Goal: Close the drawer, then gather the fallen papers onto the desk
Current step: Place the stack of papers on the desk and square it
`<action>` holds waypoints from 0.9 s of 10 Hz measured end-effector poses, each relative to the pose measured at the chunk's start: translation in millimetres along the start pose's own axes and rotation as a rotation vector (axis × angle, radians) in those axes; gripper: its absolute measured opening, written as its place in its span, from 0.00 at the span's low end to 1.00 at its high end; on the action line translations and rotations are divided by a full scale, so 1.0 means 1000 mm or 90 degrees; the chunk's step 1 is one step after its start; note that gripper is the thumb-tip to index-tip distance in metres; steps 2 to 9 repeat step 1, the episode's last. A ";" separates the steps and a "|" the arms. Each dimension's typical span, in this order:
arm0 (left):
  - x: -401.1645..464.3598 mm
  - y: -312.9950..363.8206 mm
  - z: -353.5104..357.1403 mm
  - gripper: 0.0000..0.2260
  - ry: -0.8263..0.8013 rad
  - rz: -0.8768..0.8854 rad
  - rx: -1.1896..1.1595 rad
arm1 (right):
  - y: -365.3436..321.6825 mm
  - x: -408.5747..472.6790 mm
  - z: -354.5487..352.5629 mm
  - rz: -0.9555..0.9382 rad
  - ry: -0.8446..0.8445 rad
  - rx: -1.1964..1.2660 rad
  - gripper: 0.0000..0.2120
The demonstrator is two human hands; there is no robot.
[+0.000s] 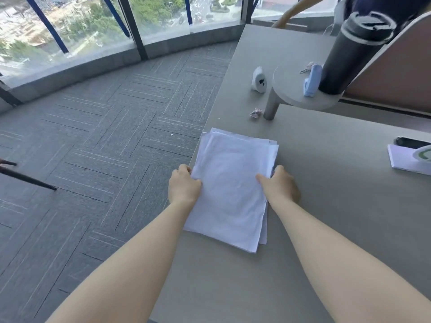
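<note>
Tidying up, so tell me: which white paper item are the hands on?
The paper stack at the desk's left edge, between both hands; the notepad lies untouched at far right.

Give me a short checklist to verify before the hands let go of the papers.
1. Papers on the desk: ok.
2. Stack squared: not ok, sheets fan out at the corners.
3. Stack clear of the desk edge: not ok, its left side reaches the edge.
4. Left hand and right hand on both sides of the stack: ok.
5. Carpet free of papers: ok in the part visible.
6. Drawer closed: cannot tell, out of view.
</note>
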State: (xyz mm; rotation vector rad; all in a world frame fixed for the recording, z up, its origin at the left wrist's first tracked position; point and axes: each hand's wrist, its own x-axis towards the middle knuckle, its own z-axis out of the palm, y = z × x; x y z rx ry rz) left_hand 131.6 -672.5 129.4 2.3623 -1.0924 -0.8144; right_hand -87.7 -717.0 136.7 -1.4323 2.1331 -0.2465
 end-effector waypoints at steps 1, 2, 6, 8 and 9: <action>-0.009 0.004 -0.004 0.19 0.047 0.033 0.074 | 0.009 -0.005 -0.007 0.039 0.004 0.049 0.22; -0.009 0.004 -0.004 0.19 0.047 0.033 0.074 | 0.009 -0.005 -0.007 0.039 0.004 0.049 0.22; -0.009 0.004 -0.004 0.19 0.047 0.033 0.074 | 0.009 -0.005 -0.007 0.039 0.004 0.049 0.22; -0.009 0.004 -0.004 0.19 0.047 0.033 0.074 | 0.009 -0.005 -0.007 0.039 0.004 0.049 0.22; -0.009 0.004 -0.004 0.19 0.047 0.033 0.074 | 0.009 -0.005 -0.007 0.039 0.004 0.049 0.22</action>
